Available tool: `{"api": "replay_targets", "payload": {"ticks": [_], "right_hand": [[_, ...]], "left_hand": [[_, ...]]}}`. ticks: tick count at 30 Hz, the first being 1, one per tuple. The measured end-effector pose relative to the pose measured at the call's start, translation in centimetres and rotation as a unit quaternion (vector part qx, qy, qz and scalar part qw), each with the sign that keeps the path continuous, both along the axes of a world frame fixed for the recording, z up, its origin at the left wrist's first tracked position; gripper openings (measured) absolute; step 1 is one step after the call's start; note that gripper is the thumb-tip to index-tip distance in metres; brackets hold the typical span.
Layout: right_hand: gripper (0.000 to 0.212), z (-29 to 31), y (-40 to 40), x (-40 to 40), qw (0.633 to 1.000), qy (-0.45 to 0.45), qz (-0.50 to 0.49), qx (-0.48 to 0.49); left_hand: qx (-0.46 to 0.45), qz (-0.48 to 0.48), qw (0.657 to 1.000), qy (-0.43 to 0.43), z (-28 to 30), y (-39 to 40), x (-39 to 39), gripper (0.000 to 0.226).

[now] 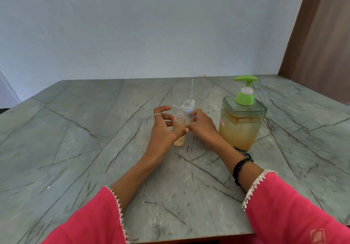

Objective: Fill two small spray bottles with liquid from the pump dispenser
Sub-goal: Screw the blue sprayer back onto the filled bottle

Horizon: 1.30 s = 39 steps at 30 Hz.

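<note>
Grey stone-patterned counter (75, 130) with dark veins fills the lower view, set against a plain pale blue wall, with a brown panel at the far right. Two arms in pink sleeves with white lace trim reach forward from the bottom edge.

At the middle of the counter stands a small open bottle (179, 130), upright, its long axis vertical, its threaded neck uncapped and facing up. It holds pale amber liquid nearly up to the shoulder. It sits directly between the two hands, slightly nearer the left.

The left hand (163, 130) is loosely open, its fingers curved around the bottle's left side and its thumb lying across the bottle's front; a ring shows on one finger. The right hand (201, 125) is also partly open, its fingertips meeting the left thumb beside the bottle; whether they touch the bottle itself cannot be told. A dark bracelet sits on the right wrist.

Just behind the hands stands a second clear bottle (186, 105), partly hidden, and a white spray-head tube (192, 89) points straight up behind it.

To the right of the right hand, close by but apart, stands the pump dispenser (242, 124), a square clear container of amber liquid with a green pump top whose spout points left.
</note>
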State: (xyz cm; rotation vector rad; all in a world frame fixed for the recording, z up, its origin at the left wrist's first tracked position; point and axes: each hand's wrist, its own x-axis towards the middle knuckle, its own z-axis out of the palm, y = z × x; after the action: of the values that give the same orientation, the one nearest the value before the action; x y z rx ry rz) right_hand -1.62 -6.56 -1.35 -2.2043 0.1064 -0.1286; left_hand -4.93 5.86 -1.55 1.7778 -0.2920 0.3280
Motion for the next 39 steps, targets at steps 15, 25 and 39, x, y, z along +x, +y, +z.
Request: {"api": "replay_targets", "payload": {"ticks": [15,25,39], "right_hand": [[0.044,-1.2,0.3,1.2,0.991,-0.092,0.091,0.037],[0.043,-1.6,-1.0,1.4,0.988,-0.125,-0.093,0.014],[0.023,-2.2,-0.7,2.6,0.979,-0.128,-0.112,-0.111]], "left_hand": [[0.004,0.034,0.999,-0.019,-0.4,-0.1,-0.3,0.067],[0.004,0.039,0.999,-0.011,-0.8,-0.1,-0.1,0.067],[0.015,0.054,0.998,0.000,-0.7,-0.3,0.1,0.065]]}}
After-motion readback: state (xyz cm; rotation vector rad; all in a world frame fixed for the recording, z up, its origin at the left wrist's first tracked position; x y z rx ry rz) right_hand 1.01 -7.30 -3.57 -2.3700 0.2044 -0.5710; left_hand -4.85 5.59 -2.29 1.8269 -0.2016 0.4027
